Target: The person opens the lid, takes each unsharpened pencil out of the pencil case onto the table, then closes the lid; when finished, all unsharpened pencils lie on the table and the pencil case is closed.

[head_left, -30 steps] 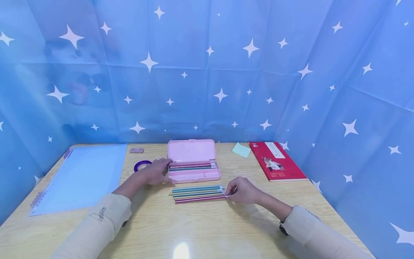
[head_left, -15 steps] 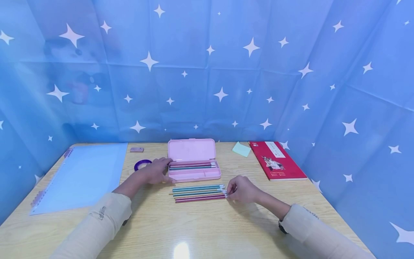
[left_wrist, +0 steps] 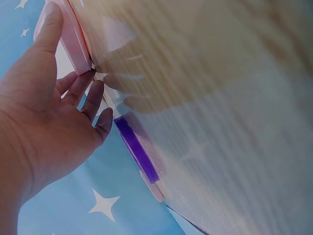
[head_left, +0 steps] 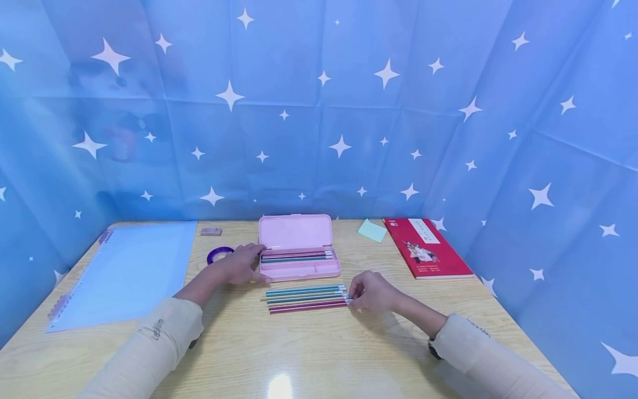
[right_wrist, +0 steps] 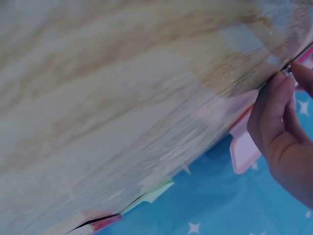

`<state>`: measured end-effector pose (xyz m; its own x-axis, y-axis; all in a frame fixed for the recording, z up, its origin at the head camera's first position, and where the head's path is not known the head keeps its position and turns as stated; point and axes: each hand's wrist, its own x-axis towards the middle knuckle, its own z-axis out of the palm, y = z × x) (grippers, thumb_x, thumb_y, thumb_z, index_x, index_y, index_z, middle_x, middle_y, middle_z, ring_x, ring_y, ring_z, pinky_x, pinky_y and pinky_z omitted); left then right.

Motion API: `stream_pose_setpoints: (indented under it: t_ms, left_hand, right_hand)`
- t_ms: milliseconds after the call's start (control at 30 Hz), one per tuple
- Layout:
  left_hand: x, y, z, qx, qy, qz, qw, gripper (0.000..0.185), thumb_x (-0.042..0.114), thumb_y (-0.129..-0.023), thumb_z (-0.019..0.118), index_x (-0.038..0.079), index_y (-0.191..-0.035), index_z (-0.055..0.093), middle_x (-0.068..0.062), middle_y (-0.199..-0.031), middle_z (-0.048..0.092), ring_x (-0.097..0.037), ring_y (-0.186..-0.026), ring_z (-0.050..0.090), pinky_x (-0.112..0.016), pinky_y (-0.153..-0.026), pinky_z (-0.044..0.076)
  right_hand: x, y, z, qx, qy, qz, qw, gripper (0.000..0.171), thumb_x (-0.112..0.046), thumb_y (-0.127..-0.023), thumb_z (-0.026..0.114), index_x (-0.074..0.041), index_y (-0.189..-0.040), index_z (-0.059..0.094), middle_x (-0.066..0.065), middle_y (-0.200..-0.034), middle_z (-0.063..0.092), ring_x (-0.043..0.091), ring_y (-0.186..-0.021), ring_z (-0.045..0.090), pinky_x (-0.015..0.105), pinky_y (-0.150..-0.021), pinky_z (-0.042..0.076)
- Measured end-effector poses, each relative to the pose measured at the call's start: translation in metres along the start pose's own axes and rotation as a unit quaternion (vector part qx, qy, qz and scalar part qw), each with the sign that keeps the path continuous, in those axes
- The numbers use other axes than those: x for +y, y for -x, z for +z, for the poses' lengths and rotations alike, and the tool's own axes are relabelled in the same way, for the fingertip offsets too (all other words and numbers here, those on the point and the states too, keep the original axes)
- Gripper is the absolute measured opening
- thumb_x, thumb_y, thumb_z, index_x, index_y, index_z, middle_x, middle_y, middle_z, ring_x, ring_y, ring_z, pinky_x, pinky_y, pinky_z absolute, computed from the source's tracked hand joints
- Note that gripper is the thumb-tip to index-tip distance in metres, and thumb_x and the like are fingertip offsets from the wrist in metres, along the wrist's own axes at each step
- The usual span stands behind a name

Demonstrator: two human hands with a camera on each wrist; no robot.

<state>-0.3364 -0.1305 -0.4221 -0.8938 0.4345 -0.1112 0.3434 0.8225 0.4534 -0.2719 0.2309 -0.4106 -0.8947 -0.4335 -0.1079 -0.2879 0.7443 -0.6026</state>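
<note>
In the head view, a pink pencil case (head_left: 299, 271) stands with its lid up, several pencils (head_left: 296, 257) in its back compartment. My left hand (head_left: 241, 265) holds the case's left end, thumb at the front corner and fingers toward the hinge. The left wrist view shows this hand (left_wrist: 58, 105) at the end of the case (left_wrist: 73, 44). In front of the case lies a row of loose teal, yellow and dark red pencils (head_left: 306, 298). My right hand (head_left: 374, 292) pinches at the eraser ends of the nearest dark red pencils (head_left: 309, 308), its fingertips together in the right wrist view.
A purple tape roll (head_left: 218, 254) sits beside my left hand, with an eraser (head_left: 211, 231) behind it. White loose-leaf paper (head_left: 129, 271) covers the left side. Pale green sticky notes (head_left: 371, 231) and a red booklet (head_left: 426, 249) lie at back right. A starry blue curtain (head_left: 299, 138) closes the back.
My right hand's fingertips have shifted slightly at the ends of the dark red pencils. The left hand stays on the case, which has not moved.
</note>
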Motion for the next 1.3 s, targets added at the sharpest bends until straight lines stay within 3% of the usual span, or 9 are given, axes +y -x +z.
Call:
stream_pose_setpoints:
  t_ms: [733,1300]
  left_hand:
    - [-0.002,-0.001,0.0,-0.001,0.006,0.002,1.0,0.103,0.059,-0.08,0.074,0.006,-0.156,0.028,-0.023,-0.158,0.027,-0.047,-0.145,0.022,-0.065,-0.114,0.023]
    - [0.001,0.002,-0.001,-0.005,0.01,-0.016,0.9998,0.103,0.057,-0.08,0.074,0.009,-0.157,0.026,-0.02,-0.16,0.025,-0.045,-0.147,0.019,-0.064,-0.114,0.021]
  right_hand:
    - [-0.005,-0.006,-0.011,0.001,0.004,-0.017,1.0,0.006,-0.006,-0.082,0.078,-0.008,-0.083,0.072,-0.003,-0.075,0.064,0.015,-0.071,0.057,0.026,-0.062,0.05]
    - [-0.013,-0.063,-0.016,0.057,0.007,-0.027,0.998,0.008,-0.009,-0.085,0.077,-0.005,-0.091,0.074,-0.001,-0.085,0.069,0.017,-0.083,0.061,0.028,-0.071,0.052]
